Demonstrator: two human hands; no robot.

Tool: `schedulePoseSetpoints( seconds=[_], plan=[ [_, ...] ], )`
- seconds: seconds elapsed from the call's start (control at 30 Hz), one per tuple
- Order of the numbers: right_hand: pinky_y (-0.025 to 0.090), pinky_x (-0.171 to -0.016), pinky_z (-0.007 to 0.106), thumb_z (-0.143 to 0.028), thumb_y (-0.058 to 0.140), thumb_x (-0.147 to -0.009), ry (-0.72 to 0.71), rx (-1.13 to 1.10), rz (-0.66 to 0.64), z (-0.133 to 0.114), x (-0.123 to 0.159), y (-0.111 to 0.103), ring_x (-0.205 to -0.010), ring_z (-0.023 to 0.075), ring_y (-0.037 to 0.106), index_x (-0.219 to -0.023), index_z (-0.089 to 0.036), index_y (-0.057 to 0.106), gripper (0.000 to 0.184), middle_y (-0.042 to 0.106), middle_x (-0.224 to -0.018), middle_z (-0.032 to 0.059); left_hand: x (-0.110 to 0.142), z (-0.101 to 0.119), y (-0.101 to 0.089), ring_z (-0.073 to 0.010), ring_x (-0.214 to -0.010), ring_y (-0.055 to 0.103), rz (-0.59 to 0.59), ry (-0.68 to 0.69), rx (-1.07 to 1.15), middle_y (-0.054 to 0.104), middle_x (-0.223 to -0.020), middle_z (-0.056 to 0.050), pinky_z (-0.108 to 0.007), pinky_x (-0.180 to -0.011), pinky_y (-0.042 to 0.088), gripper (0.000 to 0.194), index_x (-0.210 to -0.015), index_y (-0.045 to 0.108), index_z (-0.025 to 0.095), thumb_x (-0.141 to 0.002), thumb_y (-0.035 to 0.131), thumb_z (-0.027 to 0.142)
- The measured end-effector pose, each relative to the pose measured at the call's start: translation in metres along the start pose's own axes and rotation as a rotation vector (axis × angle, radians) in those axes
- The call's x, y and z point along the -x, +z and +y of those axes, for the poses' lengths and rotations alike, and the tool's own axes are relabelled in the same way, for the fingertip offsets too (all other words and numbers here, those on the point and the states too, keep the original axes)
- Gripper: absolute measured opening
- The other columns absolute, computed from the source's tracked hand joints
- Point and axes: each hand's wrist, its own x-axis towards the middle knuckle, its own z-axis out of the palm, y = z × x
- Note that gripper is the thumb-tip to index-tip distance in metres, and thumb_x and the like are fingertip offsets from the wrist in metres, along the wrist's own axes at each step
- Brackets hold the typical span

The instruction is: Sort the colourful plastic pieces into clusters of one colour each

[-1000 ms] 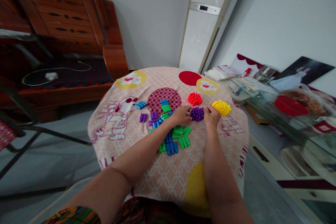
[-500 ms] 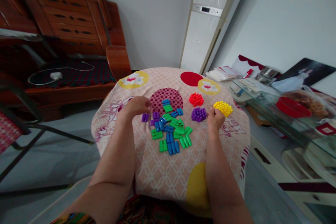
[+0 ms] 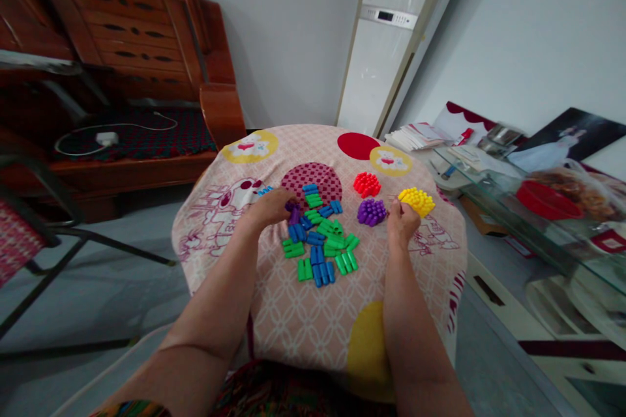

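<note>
My left hand [image 3: 274, 207] reaches to the left side of a loose pile, its fingers curled round a purple tube-shaped plastic piece [image 3: 294, 214]. Close by are several blue pieces [image 3: 323, 273] and green pieces [image 3: 346, 262], lying flat. A small blue piece [image 3: 265, 191] shows just behind my left hand. My right hand [image 3: 403, 221] is pinched closed beside a yellow knobbly cluster [image 3: 418, 201]; whatever is between its fingertips is too small to make out. A purple cluster [image 3: 372, 212] and a red cluster [image 3: 366, 184] sit left of my right hand.
A patterned cloth covers the round table [image 3: 293, 332]. To the right, a glass shelf [image 3: 493, 199] bears a red bowl [image 3: 548, 200], bags and papers. A wooden bench [image 3: 132, 45] stands back left, a white upright cabinet unit [image 3: 376, 65] behind the table.
My left hand has moved right and slightly toward me, onto the purple pieces, uncovering a blue piece behind it. My right hand has stayed by the yellow cluster.
</note>
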Motion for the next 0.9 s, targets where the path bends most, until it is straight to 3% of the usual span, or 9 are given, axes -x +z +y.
schedulePoseSetpoints(
  seconds=[0.3,0.43,0.53,0.63,0.77,0.9],
  plan=[
    [0.042,-0.068,0.029,-0.036,0.049,-0.086,0.011,0.003,-0.018,-0.001,0.001,-0.002,-0.063,0.0179,0.056,-0.062,-0.019,0.062,0.032,0.066,-0.062,0.0061,-0.011,-0.012,0.010,-0.0241,-0.099,0.067,0.289,-0.053,0.298,0.074,-0.108,-0.006,-0.034,-0.092,0.050,0.044,-0.110,0.074,0.020,-0.067,0.066,0.021],
    [0.043,-0.067,0.028,-0.035,0.047,-0.088,-0.004,0.030,0.045,-0.007,0.002,-0.007,-0.065,0.0186,0.058,-0.068,-0.019,0.065,0.032,0.067,-0.065,0.0072,-0.010,-0.004,0.008,-0.0226,-0.090,0.068,0.424,-0.083,0.607,0.074,-0.099,-0.008,-0.035,-0.084,0.054,0.041,-0.105,0.073,0.016,-0.068,0.072,0.032],
    [0.044,-0.068,0.028,-0.037,0.045,-0.092,-0.115,0.001,0.068,-0.022,0.009,-0.011,-0.067,0.0180,0.059,-0.077,-0.017,0.069,0.034,0.067,-0.069,0.0080,-0.010,0.014,0.008,-0.0196,-0.079,0.069,0.401,-0.028,0.969,0.074,-0.088,-0.007,-0.032,-0.073,0.057,0.047,-0.102,0.072,0.014,-0.068,0.077,0.045],
    [0.047,-0.070,0.028,-0.042,0.048,-0.095,-0.332,-0.112,-0.054,-0.047,0.026,-0.009,-0.068,0.0167,0.059,-0.090,-0.016,0.071,0.035,0.069,-0.076,0.0076,-0.013,0.036,0.010,-0.0180,-0.074,0.069,0.344,0.013,1.174,0.073,-0.085,-0.006,-0.032,-0.070,0.058,0.052,-0.097,0.071,0.013,-0.066,0.080,0.054],
    [0.051,-0.076,0.030,-0.039,0.058,-0.093,-0.609,-0.290,-0.301,-0.080,0.054,0.002,-0.078,0.0183,0.064,-0.111,-0.018,0.070,0.030,0.072,-0.089,0.0084,-0.017,0.059,0.015,-0.0183,-0.073,0.068,0.278,0.055,1.184,0.072,-0.083,-0.007,-0.031,-0.068,0.059,0.054,-0.089,0.070,0.012,-0.066,0.078,0.060],
    [0.052,-0.079,0.030,-0.030,0.056,-0.094,-0.666,-0.340,-0.366,-0.094,0.068,0.008,-0.083,0.0192,0.066,-0.113,-0.020,0.069,0.025,0.073,-0.093,0.0084,-0.017,0.068,0.018,-0.0198,-0.075,0.069,0.246,0.067,1.109,0.073,-0.082,-0.006,-0.029,-0.066,0.058,0.055,-0.088,0.070,0.014,-0.068,0.075,0.064]
  ],
)
